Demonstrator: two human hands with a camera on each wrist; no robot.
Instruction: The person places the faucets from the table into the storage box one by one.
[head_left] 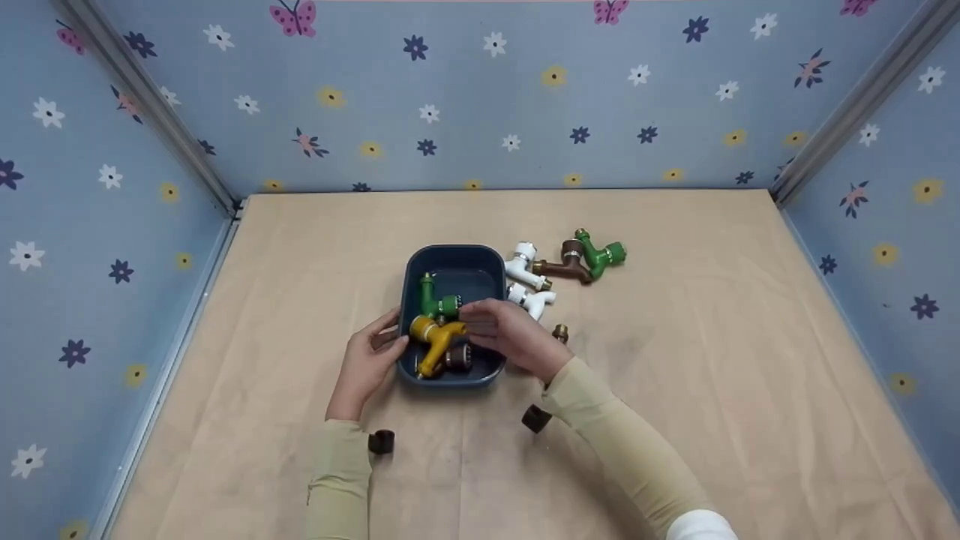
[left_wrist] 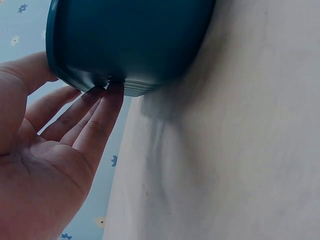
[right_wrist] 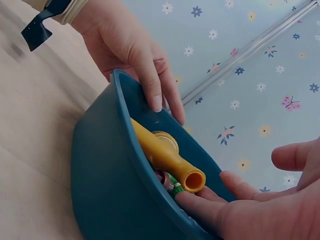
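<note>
A dark blue plastic bin (head_left: 489, 253) stands on the table with several taps inside. A yellow tap (head_left: 437, 342) lies on top, a brown tap (head_left: 458, 358) partly beneath it and a green tap (head_left: 429, 300) beyond it. My left hand (head_left: 367, 365) grips the bin's left rim, thumb over the edge and fingers against the outer wall (left_wrist: 125, 40). My right hand (head_left: 517, 336) reaches over the right rim. Its fingers (right_wrist: 207, 210) are extended inside, close to the yellow tap's open spout (right_wrist: 194, 180), with the thumb spread apart.
Right of the bin lie two white taps (head_left: 527, 270), a brown tap (head_left: 571, 264) and a green tap (head_left: 606, 255). A brass threaded end (head_left: 560, 333) shows beside my right wrist. Flower-patterned walls (head_left: 480, 90) enclose the cloth-covered table (head_left: 315, 247) at the back and sides.
</note>
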